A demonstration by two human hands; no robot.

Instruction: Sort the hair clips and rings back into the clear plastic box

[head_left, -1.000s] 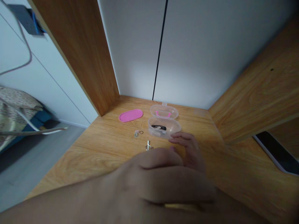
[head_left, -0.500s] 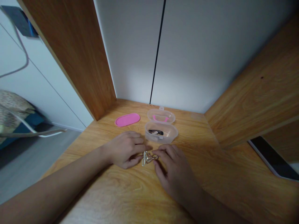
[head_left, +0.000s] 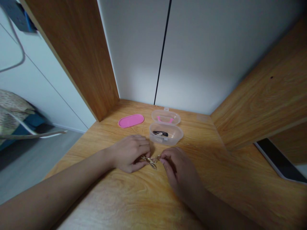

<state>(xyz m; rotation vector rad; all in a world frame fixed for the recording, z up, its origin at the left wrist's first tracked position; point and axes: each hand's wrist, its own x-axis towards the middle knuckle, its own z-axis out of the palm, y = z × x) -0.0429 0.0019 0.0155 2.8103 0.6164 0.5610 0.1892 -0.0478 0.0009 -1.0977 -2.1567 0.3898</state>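
Observation:
On the wooden desk, a small bunch of shiny gold-coloured metal hair clips [head_left: 152, 160] lies between my hands; their exact shapes blur together. My left hand [head_left: 131, 152] rests on the desk, its fingers curled and thumb closed at the left end of the bunch. Thumb and forefinger of my right hand [head_left: 177, 164] pinch the right end. Just beyond my fingers stands a clear plastic box [head_left: 176, 135] with its lid [head_left: 177, 118] folded back, a pink handle on the lid. Inside lie a black snap hair clip [head_left: 161, 133] and a pale clip.
A flat pink oval tray [head_left: 131, 121] lies left of the box. A dark-screened phone [head_left: 279, 159] is at the right. White panels [head_left: 134, 57] rise behind the desk, with wooden sides left and right. Patterned cloth [head_left: 11, 103] shows far left.
The metal clips have turned and shifted between my fingers. My right fingertips have closed into a tighter pinch; my left hand stays nearly in place. The view has tilted slightly.

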